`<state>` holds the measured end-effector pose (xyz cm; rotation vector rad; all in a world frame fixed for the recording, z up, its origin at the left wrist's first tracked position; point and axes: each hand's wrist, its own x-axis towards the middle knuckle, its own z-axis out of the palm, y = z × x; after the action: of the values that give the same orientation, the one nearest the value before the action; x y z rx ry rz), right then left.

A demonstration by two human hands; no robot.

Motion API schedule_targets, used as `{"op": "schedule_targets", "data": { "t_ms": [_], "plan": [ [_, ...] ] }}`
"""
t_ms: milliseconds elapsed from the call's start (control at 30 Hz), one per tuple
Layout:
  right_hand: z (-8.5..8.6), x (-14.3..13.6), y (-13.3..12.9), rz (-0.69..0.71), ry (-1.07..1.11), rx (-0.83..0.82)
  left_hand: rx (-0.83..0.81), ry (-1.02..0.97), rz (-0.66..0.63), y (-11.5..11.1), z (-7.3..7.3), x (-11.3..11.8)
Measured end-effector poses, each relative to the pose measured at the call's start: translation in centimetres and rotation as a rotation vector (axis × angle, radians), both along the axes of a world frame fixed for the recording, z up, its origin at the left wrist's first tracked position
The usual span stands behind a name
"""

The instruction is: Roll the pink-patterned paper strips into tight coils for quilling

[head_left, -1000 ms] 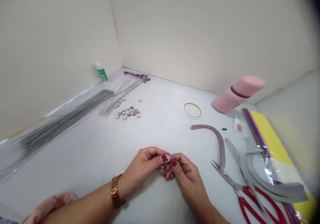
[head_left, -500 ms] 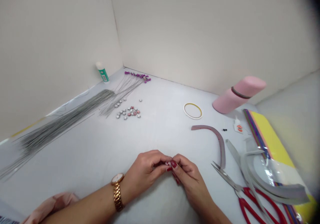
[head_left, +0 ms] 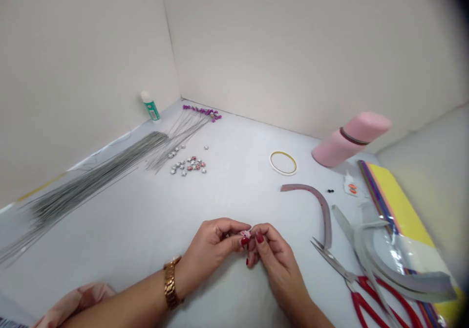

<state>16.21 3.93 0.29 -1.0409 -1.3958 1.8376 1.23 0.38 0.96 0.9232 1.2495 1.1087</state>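
Near the front middle of the table, my left hand (head_left: 216, 242) pinches a small pink and white folded paper piece (head_left: 245, 233) between thumb and fingertips. My right hand (head_left: 274, 250) is beside it on the right, its thumb and fingers closed together close to the piece; what they hold, if anything, is too small to tell. Several small silver and pink paper stars (head_left: 189, 167) lie beyond my hands, to the left. A curved printed paper strip (head_left: 322, 206) lies to the right, partly under the scissor tips.
Red-handled scissors (head_left: 366, 289), pale strips (head_left: 399, 276) and coloured paper packs (head_left: 399, 201) lie at right. A pink bottle (head_left: 340, 147), tape ring (head_left: 283, 163) and small glue bottle (head_left: 351, 185) stand or lie behind. Wires (head_left: 98, 171), purple-tipped stems (head_left: 201, 110) and a glue stick (head_left: 150, 107) are left.
My fingertips have drawn slightly apart, and more of the pink and white piece shows in my left hand. My left wrist has turned slightly.
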Motion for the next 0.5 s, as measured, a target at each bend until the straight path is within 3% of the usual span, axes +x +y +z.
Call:
{"op": "schedule_targets", "data": {
  "t_ms": [200, 500],
  "plan": [
    [-0.06, -0.19, -0.12, -0.076, -0.042, -0.047, 0.171, 0.364, -0.04, -0.23, 0.09, -0.06],
    [-0.04, -0.08, -0.09, -0.012, -0.06, -0.015, 0.248, 0.471, -0.068, -0.35, 0.16, -0.02]
  ]
}}
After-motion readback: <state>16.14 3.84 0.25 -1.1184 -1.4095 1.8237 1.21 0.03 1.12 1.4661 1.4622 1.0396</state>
